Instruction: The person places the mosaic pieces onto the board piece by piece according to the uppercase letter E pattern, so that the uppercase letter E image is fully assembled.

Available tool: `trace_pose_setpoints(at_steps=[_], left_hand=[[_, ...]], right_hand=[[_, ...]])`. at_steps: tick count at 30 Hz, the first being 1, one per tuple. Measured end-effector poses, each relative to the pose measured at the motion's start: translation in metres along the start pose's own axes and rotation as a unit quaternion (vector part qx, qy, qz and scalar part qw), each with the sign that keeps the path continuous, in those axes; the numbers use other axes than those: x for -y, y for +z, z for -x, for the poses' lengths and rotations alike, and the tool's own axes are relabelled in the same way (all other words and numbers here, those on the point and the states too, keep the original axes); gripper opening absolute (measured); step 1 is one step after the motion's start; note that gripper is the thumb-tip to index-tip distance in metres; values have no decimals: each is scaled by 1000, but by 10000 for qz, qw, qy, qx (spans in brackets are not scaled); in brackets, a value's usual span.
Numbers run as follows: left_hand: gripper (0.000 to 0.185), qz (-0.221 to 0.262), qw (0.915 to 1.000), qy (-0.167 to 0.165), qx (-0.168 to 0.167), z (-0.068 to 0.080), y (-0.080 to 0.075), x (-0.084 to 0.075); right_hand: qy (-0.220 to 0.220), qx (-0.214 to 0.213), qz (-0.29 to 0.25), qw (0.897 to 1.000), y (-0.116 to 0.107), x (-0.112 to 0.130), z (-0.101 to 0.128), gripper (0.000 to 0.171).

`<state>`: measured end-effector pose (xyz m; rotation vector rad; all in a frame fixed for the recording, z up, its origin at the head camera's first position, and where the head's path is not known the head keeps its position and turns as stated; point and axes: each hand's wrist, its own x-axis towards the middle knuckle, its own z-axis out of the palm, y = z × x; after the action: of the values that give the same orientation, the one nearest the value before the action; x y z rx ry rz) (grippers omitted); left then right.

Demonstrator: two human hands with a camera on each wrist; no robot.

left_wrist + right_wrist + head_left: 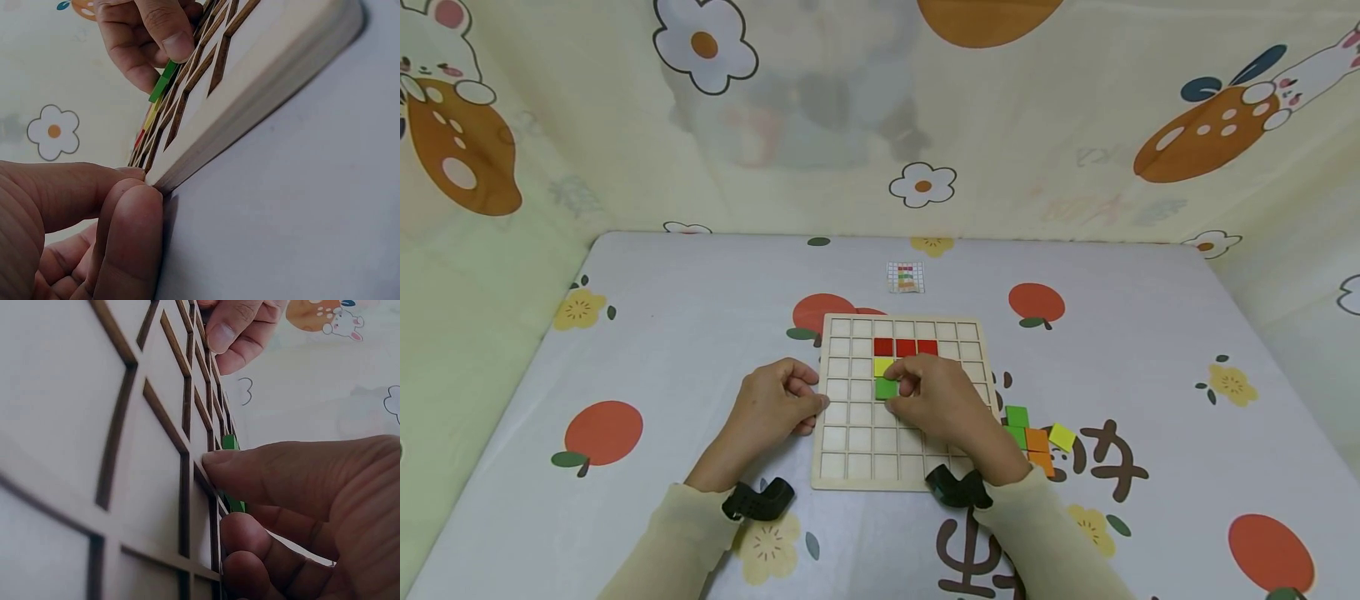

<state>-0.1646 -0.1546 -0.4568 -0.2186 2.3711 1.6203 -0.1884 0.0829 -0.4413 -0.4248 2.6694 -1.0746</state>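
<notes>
A light wooden grid board (857, 462) lies on the table. My left hand (778, 400) pinches its left edge between thumb and curled fingers, close up in the left wrist view at the board's pale rim (250, 119). Over the middle of the grid, my right hand (940, 400) has thumb and index finger at opposite sides of a green tile (886, 389). The tile sits slightly raised and tilted between these fingers in the left wrist view. Just beyond it is a yellow tile (882, 367), partly behind the index finger. A row of three red tiles (906, 347) fills cells above.
Right of the board lie loose green tiles (1017, 417), orange tiles (1037, 440) and a yellow tile (1062, 437), near the right forearm. A small card with a coloured grid pattern (906, 277) lies beyond the board. A patterned cloth (700, 292) covers the table.
</notes>
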Motion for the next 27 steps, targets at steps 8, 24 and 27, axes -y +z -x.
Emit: trace_pose_setpoints(at_steps=[8,24,27], left_hand=[[23,-4,10000,20,25,0,0,1],[24,-70,10000,25,-40,0,1,2],[24,-94,9999,16,-59,-1,1,3]], right_hand=[[67,-11,-21,10000,1,0,0,22],[54,-72,22,10000,0,-3,1,22],[81,-108,57,9999,0,-4,1,21]])
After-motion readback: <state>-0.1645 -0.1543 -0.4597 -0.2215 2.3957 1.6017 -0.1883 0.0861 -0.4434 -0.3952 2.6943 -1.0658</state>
